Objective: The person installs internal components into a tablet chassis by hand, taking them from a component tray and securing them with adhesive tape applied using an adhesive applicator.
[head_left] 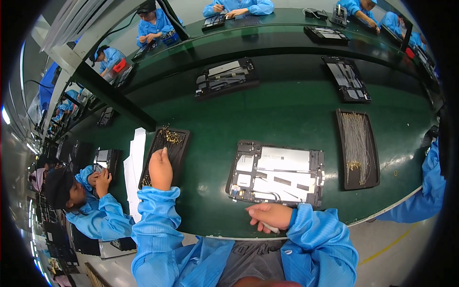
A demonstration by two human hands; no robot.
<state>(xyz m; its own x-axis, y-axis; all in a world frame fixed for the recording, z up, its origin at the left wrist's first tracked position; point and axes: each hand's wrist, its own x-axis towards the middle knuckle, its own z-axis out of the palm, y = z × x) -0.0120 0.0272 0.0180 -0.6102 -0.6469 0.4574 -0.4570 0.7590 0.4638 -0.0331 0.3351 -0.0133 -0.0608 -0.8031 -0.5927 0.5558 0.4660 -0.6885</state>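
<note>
My left hand (161,170) reaches over a black tray (185,138) of thin black cables (173,150) with gold-coloured ends. Its fingers are closed at the cables; whatever they pinch is hidden. Close to the table's front edge, my right hand (271,215) is curled around a pale, stick-like tool (271,228), of which only one end shows. Just beyond the right hand lies an opened tablet-like device (279,174), with silver battery panels, dark strips and small boards along its edges.
A second tray (375,162) holds grey cables with gold ends on the right. White sheets (136,162) lie left of the cable tray. More opened devices (227,76) (348,79) rest farther back. A dark post (112,98) rises at left. Co-workers in blue sit around, one near my left.
</note>
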